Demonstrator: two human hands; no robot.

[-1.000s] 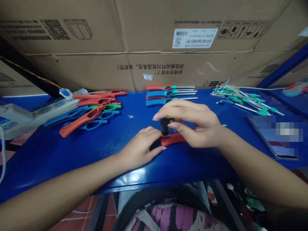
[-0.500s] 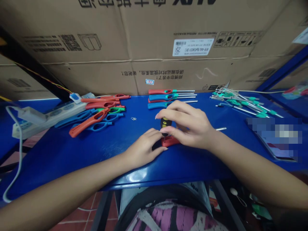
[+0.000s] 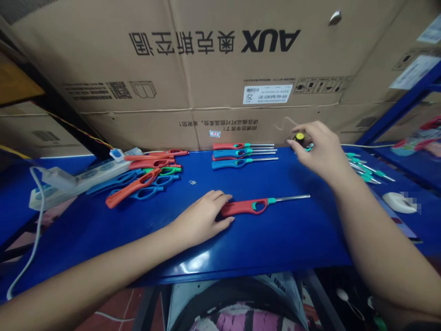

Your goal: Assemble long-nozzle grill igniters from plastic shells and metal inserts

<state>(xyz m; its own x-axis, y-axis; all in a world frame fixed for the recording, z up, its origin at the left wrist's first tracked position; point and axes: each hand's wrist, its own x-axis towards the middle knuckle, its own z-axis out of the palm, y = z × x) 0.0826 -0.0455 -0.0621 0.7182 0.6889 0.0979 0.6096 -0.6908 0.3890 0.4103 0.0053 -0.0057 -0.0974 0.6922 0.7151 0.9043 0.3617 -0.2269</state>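
Note:
My left hand (image 3: 210, 210) is closed round the handle end of a red lighter (image 3: 243, 208), a long-necked one with a green trigger and a metal tube pointing right. It lies on the blue table. Up at the back right, my right hand (image 3: 319, 149) grips a short black-and-yellow screwdriver (image 3: 299, 138), its yellow butt facing up and its tip hidden. Small white screws (image 3: 192, 182) lie left of centre. Behind the red lighter, several red and blue lighters with metal tubes (image 3: 237, 152) lie in a row.
At left, loose red, blue and green lighter handles (image 3: 144, 177) lie against a white power strip (image 3: 93, 172). Metal tubes with green ends (image 3: 367, 170) are piled at right, partly behind my right arm. A large cardboard box (image 3: 206, 69) stands along the back.
My right hand has lifted the screwdriver off the red lighter and carried it to the back right. My left hand stays on the handle. The view has tilted up slightly.

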